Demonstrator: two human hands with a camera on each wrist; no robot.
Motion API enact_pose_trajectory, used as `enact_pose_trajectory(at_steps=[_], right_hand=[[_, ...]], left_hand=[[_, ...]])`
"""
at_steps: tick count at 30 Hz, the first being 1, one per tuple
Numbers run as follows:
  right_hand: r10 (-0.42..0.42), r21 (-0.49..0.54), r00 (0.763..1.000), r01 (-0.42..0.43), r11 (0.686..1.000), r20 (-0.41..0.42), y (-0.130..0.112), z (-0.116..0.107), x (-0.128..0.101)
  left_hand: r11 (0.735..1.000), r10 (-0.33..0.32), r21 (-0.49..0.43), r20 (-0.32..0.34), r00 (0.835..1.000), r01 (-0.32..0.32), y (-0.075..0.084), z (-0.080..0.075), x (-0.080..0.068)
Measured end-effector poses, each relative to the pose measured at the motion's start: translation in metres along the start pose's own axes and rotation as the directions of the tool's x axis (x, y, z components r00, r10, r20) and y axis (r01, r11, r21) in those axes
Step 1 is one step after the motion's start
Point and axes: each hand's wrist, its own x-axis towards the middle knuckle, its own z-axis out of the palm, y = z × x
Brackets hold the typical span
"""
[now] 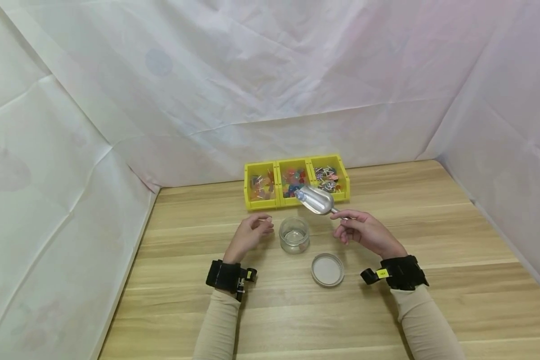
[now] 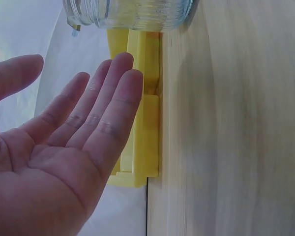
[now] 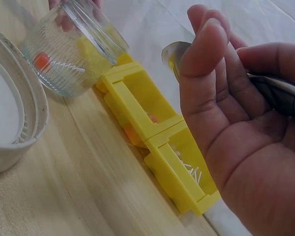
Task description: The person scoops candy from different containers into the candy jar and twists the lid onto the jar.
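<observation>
The lid (image 1: 327, 270) already lies off, nearest me. My right hand (image 1: 364, 231) grips the metal scoop (image 1: 316, 200) by its handle, raised over the glass jar (image 1: 294, 235), which holds almost nothing (one orange bit, I think). My left hand (image 1: 248, 235) is relaxed beside it, holding nothing. Beyond, the yellow tray (image 1: 247, 192) keeps small colourful pieces in three compartments; filling seems barely begun.

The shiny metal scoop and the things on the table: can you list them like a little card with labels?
right hand: holds the shiny metal scoop by its handle, raised over the table
left hand: open, beside the clear glass jar, not touching it
jar: upright, lid off
round white lid: flat on the wooden table, in front of the jar
yellow plastic three-compartment tray: behind the jar, holds small colourful items
</observation>
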Motion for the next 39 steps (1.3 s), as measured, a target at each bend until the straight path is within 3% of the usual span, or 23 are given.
enact_pose_trajectory(at_steps=[23,31,39], right_hand=[[-0.007,0.004,0.996,0.006,1.0,0.093,-0.0028,-0.0002,-0.0025],[-0.009,-0.005,0.995,0.009,1.0,0.102,-0.003,-0.0014,-0.0021],[-0.01,-0.006,0.995,0.011,1.0,0.102,-0.0028,-0.0025,-0.0022]], left_hand=[[0.997,0.035,0.073,0.045,0.998,-0.038,0.0002,0.0045,-0.0032],[0.988,0.039,0.143,0.087,0.995,-0.051,-0.0009,0.0035,-0.0038],[0.99,0.03,0.128,0.182,0.983,-0.054,-0.002,0.0025,-0.0031]])
